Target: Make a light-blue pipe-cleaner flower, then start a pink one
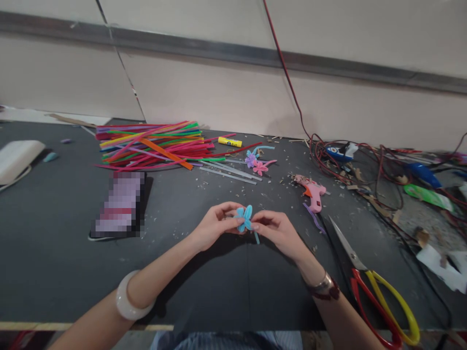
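A light-blue pipe-cleaner flower (248,214) with a short stem pointing down is held over the dark table (204,287). My left hand (219,224) grips it from the left, thumb across its petals. From the right, my right hand (274,228) pinches its edge between thumb and fingers. Beyond my hands lie a purple flower (250,160), a pink flower (260,168) and another blue one (253,153), near several clear glue sticks (233,171).
Colourful pipe cleaners (156,146) and a phone (122,206) lie at left, beside a white device (18,158). A yellow tube (229,142) is at the back. To the right are a pink glue gun (314,193), large open scissors (359,265), tangled cords and scraps.
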A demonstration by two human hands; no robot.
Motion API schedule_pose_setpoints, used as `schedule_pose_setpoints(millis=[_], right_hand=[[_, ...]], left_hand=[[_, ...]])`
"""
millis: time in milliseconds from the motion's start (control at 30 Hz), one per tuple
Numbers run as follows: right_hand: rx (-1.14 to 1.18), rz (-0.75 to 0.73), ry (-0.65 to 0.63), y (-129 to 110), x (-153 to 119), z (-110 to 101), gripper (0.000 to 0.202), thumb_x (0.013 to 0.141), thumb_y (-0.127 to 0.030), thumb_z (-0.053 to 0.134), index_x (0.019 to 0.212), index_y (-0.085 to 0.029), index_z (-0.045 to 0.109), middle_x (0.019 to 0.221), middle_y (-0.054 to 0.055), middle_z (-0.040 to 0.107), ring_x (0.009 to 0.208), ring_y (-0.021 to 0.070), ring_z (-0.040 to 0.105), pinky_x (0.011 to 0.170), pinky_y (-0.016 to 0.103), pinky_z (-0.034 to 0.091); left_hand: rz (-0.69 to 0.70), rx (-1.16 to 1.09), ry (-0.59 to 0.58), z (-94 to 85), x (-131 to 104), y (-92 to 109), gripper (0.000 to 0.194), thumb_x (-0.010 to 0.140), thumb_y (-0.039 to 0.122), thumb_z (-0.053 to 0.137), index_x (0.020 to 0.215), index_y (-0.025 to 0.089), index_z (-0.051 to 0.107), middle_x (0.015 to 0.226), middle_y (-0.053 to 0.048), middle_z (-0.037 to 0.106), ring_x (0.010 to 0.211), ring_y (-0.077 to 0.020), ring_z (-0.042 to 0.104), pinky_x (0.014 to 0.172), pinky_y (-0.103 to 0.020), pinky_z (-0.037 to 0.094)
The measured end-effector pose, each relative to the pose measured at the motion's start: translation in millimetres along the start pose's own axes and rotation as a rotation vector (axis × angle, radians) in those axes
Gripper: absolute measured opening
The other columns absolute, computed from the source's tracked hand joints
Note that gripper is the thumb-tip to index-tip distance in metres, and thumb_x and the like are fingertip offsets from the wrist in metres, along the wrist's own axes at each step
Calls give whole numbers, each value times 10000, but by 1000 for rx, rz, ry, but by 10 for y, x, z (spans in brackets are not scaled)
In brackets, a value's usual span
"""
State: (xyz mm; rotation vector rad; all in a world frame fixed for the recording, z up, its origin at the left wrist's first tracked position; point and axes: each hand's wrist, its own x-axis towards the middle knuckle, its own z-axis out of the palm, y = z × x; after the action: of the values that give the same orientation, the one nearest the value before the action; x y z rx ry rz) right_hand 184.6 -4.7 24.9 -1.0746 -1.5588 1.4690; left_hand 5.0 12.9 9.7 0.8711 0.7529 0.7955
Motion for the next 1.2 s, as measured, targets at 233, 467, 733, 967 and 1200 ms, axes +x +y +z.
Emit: schedule_pose_setpoints(millis=[233,467,733,967,1200], right_hand=[[-106,-103,123,-42,37,-12,230,741,-242,581,968,-212,592,884,29,610,794,133,572,708,254,475],[-180,-100,183,-117,16,11,103,712,-242,604,791,-183,572,730,0,592,662,110,574,628,225,487],[-442,-88,124,-284,-33,-19,98,751,-250,546,785,-160,566,691,5,594,623,102,549,571,199,432],[-586,29,-182,-426,47,-116,208,794,-220,439,667,-149,586,552,-20,546,504,70,453,477,181,338],[-381,141,-307,-410,74,-110,220,805,-267,447,741,-145,619,586,2,585,515,71,493,490,175,380]], left_hand=[[-15,32,-18,19,-15,-9,208,648,209,674,825,126,604,744,-26,625,658,-130,600,699,-324,498],[-17,1,-11,20,-14,-22,194,654,203,672,823,122,619,727,-21,633,654,-116,603,689,-287,496],[-35,10,3,37,-11,-18,164,624,197,691,749,107,633,661,-16,648,624,-111,608,669,-255,489],[-4,58,-27,45,-26,7,146,632,179,682,744,93,644,642,-32,654,601,-111,599,613,-227,477],[45,80,-76,53,-46,38,124,654,179,665,733,86,644,649,-35,643,597,-105,584,610,-227,467]])
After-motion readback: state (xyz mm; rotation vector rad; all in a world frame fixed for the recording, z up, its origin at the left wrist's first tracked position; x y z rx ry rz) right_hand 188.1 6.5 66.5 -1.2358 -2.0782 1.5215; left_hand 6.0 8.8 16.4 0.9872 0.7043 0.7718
